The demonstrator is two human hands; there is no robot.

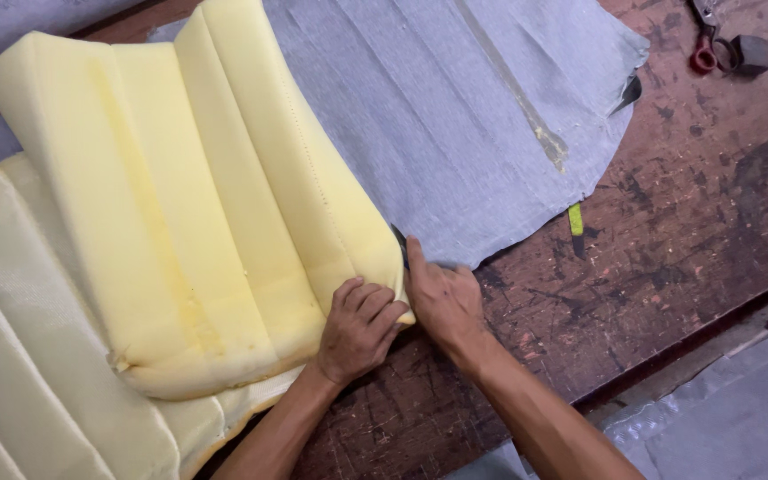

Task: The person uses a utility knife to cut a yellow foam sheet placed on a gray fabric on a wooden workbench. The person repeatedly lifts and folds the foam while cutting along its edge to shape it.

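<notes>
A thick yellow foam cushion with stitched channels lies folded over on the left half of a worn wooden table. My left hand presses on the foam's lower right corner with curled fingers. My right hand lies right beside it, fingers at the foam's edge where a dark thin tool shows; whether it grips that tool I cannot tell. A grey fabric sheet spreads under and behind the foam.
Red-handled scissors and a small dark block lie at the far right corner. A yellow-green marker rests by the fabric's edge. Grey sheeting lies below the table's front edge.
</notes>
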